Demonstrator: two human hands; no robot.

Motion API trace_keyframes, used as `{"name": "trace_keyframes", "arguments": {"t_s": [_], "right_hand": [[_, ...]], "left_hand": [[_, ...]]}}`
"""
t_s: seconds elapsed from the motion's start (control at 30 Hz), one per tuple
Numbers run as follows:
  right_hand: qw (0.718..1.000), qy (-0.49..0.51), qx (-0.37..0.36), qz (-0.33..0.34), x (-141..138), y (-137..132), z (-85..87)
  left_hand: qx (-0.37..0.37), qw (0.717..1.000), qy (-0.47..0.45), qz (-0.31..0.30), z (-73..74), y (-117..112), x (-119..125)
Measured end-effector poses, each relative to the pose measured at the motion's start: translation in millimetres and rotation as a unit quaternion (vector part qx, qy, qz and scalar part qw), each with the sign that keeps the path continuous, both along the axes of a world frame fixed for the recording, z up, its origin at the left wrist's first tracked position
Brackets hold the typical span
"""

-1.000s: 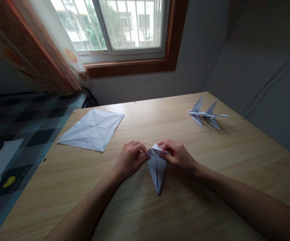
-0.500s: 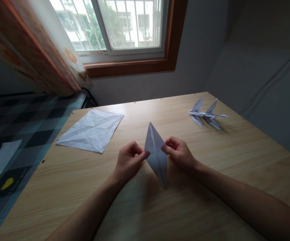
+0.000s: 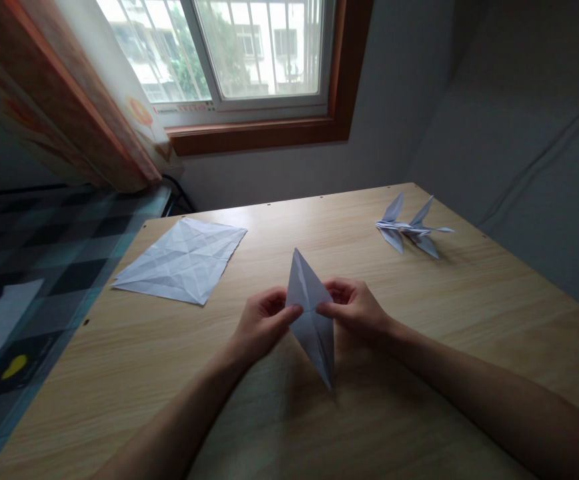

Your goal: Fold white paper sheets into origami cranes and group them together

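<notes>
Evidently, in the head view, the left hand [image 3: 264,323] and right hand [image 3: 354,307] angle inward, pinching opposite sides of the folded paper diamond [image 3: 310,293] between them, thumbs on its face, fingers curled, over the wooden table [image 3: 419,387]

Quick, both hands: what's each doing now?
Left hand: closed, holding the white diamond-shaped folded paper by its left side.
Right hand: closed, holding that paper's right side.

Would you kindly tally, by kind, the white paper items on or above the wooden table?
Creased flat white paper sheet: 1
Diamond-shaped folded white paper: 1
Four-winged folded white paper figure: 1
Total: 3
</notes>
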State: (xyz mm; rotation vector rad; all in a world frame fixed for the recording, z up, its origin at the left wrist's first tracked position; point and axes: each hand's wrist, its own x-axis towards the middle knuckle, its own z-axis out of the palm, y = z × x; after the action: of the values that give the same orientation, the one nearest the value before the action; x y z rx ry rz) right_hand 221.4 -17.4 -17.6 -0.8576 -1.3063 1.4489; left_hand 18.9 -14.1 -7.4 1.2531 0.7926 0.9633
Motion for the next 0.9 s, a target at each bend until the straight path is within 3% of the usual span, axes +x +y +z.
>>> {"name": "trace_keyframes", "arguments": {"t_s": [0.07, 0.13, 0.27, 0.37, 0.47, 0.57, 0.67, 0.73, 0.83, 0.9], "right_hand": [[0.997, -0.051, 0.043, -0.024, 2, 0, 1.2], [0.983, -0.116, 0.095, -0.102, 4, -1, 4.6], [0.906, -0.209, 0.271, -0.251, 8, -13, 13.4], [0.852, -0.236, 0.392, -0.254, 11, -23, 15.2], [0.823, -0.253, 0.456, -0.223, 13, -24, 11.0], [0.83, -0.327, 0.417, -0.176, 14, -12, 4.9], [0.831, -0.429, 0.347, -0.076, 15, 2, 2.9], [0.818, -0.472, 0.328, -0.03, 16, 5, 4.8], [0.809, -0.494, 0.316, -0.016, 16, 3, 8.7], [0.811, -0.497, 0.306, -0.033, 14, 0, 9.4]], "left_hand": [[0.024, 0.999, 0.013, 0.019, 0.3, -1, 0], [0.075, 0.995, 0.049, 0.045, 2.2, -2, 0], [0.247, 0.947, 0.148, 0.142, 9.2, -5, 1], [0.354, 0.89, 0.176, 0.225, 11.5, -10, 2], [0.41, 0.848, 0.197, 0.274, 10.6, -11, 0], [0.395, 0.839, 0.273, 0.254, 9.6, -6, -4], [0.376, 0.832, 0.336, 0.233, 8.8, -1, -7], [0.386, 0.83, 0.363, 0.174, 7.7, 1, -7], [0.404, 0.81, 0.419, 0.064, 5.1, 1, -6], [0.411, 0.79, 0.454, 0.039, 3.5, 0, -5]]}}
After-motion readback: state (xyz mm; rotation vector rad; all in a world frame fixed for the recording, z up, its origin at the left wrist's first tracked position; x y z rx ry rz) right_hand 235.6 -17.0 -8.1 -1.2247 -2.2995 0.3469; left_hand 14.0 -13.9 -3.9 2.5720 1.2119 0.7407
